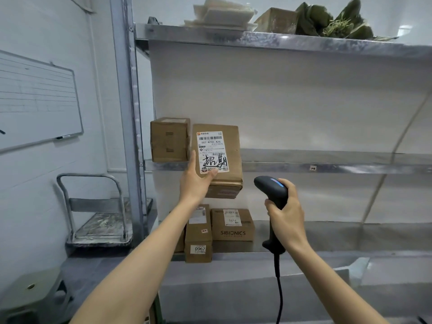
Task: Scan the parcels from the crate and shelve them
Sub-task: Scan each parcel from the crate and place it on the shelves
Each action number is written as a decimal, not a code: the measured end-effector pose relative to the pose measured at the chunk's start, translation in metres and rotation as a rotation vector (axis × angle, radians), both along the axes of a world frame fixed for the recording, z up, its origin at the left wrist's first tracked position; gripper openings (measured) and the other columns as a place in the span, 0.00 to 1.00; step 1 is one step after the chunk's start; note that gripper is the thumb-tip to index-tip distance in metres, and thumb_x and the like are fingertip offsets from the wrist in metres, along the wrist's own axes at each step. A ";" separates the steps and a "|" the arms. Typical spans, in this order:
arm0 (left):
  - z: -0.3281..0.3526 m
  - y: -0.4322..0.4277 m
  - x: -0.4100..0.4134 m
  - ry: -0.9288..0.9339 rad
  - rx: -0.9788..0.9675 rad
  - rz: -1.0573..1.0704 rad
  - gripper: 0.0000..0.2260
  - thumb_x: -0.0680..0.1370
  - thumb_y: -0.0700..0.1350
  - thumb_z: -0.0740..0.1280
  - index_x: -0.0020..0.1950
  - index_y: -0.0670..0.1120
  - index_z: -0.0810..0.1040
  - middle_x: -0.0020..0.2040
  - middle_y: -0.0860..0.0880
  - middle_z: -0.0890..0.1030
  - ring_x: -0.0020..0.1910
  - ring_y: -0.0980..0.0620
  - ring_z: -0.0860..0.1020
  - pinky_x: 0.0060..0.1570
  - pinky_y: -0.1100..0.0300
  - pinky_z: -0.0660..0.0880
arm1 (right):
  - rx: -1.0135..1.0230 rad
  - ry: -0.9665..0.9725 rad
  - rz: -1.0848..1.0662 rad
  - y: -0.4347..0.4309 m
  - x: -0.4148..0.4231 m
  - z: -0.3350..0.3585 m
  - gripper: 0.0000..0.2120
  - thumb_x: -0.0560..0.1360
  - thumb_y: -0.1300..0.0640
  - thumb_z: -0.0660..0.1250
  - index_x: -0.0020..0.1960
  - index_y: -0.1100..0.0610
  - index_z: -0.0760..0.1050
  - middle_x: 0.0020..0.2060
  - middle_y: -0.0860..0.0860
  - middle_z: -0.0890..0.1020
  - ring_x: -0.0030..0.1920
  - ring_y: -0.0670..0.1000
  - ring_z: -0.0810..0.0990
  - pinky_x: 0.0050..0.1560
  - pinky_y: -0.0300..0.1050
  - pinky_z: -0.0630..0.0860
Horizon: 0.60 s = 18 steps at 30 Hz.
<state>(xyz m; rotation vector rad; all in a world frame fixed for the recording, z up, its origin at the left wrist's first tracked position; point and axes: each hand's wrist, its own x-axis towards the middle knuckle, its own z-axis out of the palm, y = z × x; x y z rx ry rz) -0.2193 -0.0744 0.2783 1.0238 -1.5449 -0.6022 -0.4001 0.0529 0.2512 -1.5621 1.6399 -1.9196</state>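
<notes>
Right now the left hand (195,181) holds a brown parcel (231,146) up in front of the middle shelf (304,168). The thumb presses on the white label (211,146) and the fingers go up the side, so the parcel is pinched between them. It hangs in the air, just beside a small box (169,140) that sits on that shelf. The right hand (288,213) is wrapped tight round the handle of a black scanner (271,185), which points up toward the parcel from below. A cable (279,288) hangs down from it.

I think part of the job is done. One box is on the middle shelf, and the 0967 box (198,235) and the SIBIONICS box (232,226) sit on the lower shelf (327,237). This parcel needs its scan, if it has not had one, and then a spot on a shelf. The crate is not in view, so I cannot tell how many parcels are left.
</notes>
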 end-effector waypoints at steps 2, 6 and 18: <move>0.001 -0.006 0.001 -0.007 0.010 -0.003 0.39 0.75 0.56 0.69 0.79 0.53 0.49 0.73 0.53 0.68 0.72 0.50 0.65 0.68 0.52 0.63 | 0.004 -0.004 -0.006 -0.004 0.001 -0.001 0.24 0.74 0.67 0.65 0.63 0.46 0.67 0.46 0.48 0.77 0.35 0.46 0.76 0.31 0.29 0.70; 0.003 -0.016 0.000 -0.009 0.020 0.001 0.39 0.75 0.56 0.69 0.79 0.52 0.49 0.73 0.53 0.68 0.71 0.50 0.66 0.68 0.52 0.63 | 0.004 -0.003 -0.007 -0.014 0.000 -0.001 0.24 0.74 0.66 0.65 0.63 0.46 0.66 0.47 0.48 0.77 0.37 0.47 0.77 0.32 0.29 0.71; 0.015 -0.036 -0.006 -0.023 0.044 0.071 0.40 0.75 0.59 0.68 0.79 0.51 0.49 0.72 0.52 0.70 0.70 0.48 0.68 0.64 0.54 0.66 | 0.006 0.022 0.063 -0.050 -0.014 0.005 0.25 0.75 0.65 0.66 0.64 0.44 0.65 0.46 0.44 0.74 0.36 0.46 0.77 0.32 0.33 0.72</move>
